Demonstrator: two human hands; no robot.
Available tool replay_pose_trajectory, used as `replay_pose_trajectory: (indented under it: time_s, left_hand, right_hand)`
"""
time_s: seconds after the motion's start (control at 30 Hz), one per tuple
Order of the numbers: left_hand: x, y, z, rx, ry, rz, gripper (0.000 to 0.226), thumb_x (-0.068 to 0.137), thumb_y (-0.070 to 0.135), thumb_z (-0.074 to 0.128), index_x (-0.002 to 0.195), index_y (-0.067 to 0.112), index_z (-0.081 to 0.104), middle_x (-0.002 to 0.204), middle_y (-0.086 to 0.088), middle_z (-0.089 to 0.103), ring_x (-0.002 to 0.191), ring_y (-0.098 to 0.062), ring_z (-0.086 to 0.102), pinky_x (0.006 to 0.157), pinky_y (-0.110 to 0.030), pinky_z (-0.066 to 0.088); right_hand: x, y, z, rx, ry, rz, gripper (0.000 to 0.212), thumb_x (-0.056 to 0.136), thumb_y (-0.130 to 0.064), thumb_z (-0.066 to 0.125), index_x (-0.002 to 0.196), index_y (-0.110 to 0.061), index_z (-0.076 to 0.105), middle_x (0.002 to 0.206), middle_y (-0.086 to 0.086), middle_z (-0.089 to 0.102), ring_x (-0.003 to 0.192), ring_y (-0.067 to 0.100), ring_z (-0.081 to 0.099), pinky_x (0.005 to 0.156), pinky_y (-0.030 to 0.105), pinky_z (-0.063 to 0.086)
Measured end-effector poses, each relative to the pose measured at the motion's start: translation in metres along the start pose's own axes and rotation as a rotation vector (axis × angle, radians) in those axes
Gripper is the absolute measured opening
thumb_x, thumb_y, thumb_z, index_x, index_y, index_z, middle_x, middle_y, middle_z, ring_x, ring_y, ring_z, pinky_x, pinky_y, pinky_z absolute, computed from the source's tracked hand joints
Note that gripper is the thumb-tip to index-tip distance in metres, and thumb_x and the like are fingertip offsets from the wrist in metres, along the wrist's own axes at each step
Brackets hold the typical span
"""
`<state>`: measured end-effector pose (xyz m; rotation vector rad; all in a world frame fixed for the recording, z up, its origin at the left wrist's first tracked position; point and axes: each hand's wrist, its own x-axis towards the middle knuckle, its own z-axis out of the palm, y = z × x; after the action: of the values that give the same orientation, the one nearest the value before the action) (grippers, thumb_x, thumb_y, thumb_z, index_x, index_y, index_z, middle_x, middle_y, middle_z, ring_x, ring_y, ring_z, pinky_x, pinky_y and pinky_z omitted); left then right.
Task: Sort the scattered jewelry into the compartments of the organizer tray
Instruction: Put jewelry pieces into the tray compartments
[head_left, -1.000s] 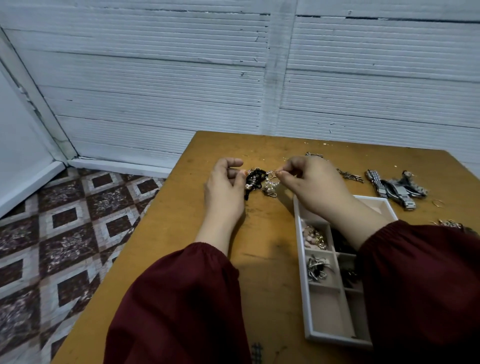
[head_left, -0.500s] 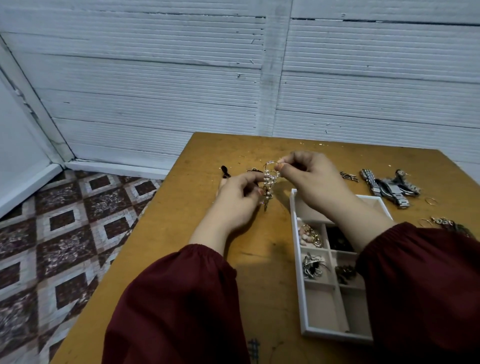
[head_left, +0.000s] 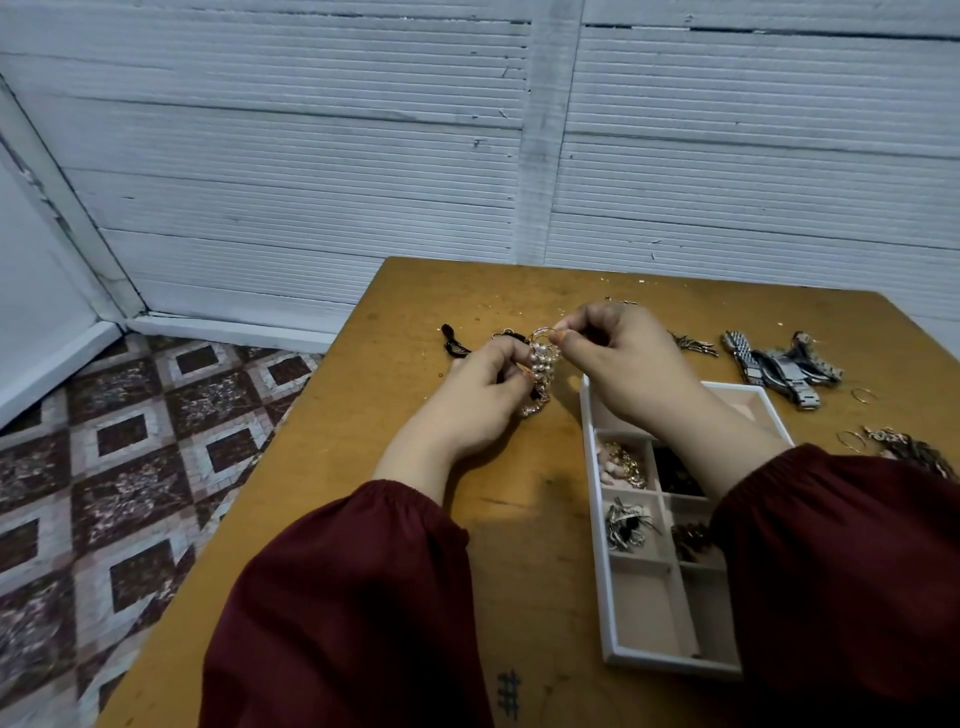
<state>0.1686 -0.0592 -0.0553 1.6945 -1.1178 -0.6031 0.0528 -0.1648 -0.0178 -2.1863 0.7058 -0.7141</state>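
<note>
Right between the two hands we see the pearl-and-gold jewelry piece (head_left: 543, 366), lifted above the wooden table (head_left: 363, 467) just left of the organizer tray (head_left: 598, 545). The right hand (head_left: 628, 358) pinches the gold ring at its top between thumb and forefinger. The left hand (head_left: 470, 400) has its fingers curled round the lower part, so the beaded strand hangs down past its fingertips. Both hands are close together, joined by the piece.

In the tray's left column we make out a pink-and-gold item (head_left: 621, 465), with silver pieces (head_left: 628, 525) in the compartment nearer us; the right forearm covers part of the right column. A small black piece (head_left: 452, 343) lies on the table beyond the left hand. Metal watches (head_left: 779, 369) lie heaped beyond the tray's far right corner, with a thin hoop (head_left: 863, 395) just beside them.
</note>
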Motion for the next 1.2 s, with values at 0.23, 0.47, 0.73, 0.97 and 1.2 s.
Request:
replay_pose_trajectory:
  time_s: [0.23, 0.47, 0.73, 0.97, 1.2]
  left_hand:
    - [0.003, -0.006, 0.0, 0.001, 0.028, -0.045, 0.016, 0.075, 0.033, 0.046, 0.071, 0.044, 0.057, 0.078, 0.004, 0.062, 0.097, -0.035, 0.053, 0.095, -0.058, 0.043]
    - [-0.002, -0.001, -0.001, 0.049, 0.104, -0.063, 0.016, 0.076, 0.036, 0.046, 0.073, 0.047, 0.057, 0.072, 0.012, 0.054, 0.091, -0.03, 0.05, 0.091, -0.048, 0.044]
    - [-0.005, 0.009, -0.002, -0.166, 0.222, 0.023, 0.015, 0.096, 0.007, 0.051, 0.092, 0.018, 0.061, 0.079, 0.0, 0.058, 0.062, -0.004, 0.049, 0.053, -0.009, 0.042]
    - [-0.006, 0.009, 0.003, -0.462, 0.275, 0.023, 0.011, 0.082, 0.022, 0.062, 0.085, 0.026, 0.072, 0.086, -0.005, 0.067, 0.083, -0.019, 0.059, 0.078, -0.046, 0.049]
    - [-0.009, 0.008, -0.001, -0.451, 0.312, 0.024, 0.017, 0.091, 0.008, 0.059, 0.087, 0.021, 0.07, 0.086, -0.004, 0.068, 0.084, -0.018, 0.062, 0.078, -0.041, 0.05]
  right_hand:
    - [-0.002, -0.004, 0.002, -0.018, -0.011, -0.018, 0.011, 0.088, -0.023, 0.062, 0.077, -0.024, 0.062, 0.062, -0.008, 0.055, 0.06, 0.011, 0.051, 0.061, 0.029, 0.039]
    - [-0.002, -0.005, -0.003, 0.134, 0.02, 0.01, 0.012, 0.089, -0.019, 0.062, 0.077, -0.022, 0.061, 0.069, -0.003, 0.056, 0.066, 0.01, 0.05, 0.066, 0.027, 0.039]
    - [-0.007, -0.007, -0.009, 0.144, 0.04, 0.023, 0.014, 0.089, -0.018, 0.062, 0.075, -0.023, 0.061, 0.073, 0.003, 0.059, 0.068, 0.013, 0.051, 0.065, 0.027, 0.038]
    - [-0.017, -0.008, -0.013, 0.167, -0.103, 0.03, 0.01, 0.088, -0.017, 0.064, 0.078, -0.018, 0.064, 0.069, 0.007, 0.063, 0.061, 0.007, 0.054, 0.063, 0.026, 0.044]
    - [-0.02, -0.011, -0.004, 0.109, -0.251, 0.023, 0.015, 0.087, -0.016, 0.066, 0.073, -0.022, 0.065, 0.077, 0.006, 0.069, 0.071, 0.014, 0.059, 0.077, 0.038, 0.051]
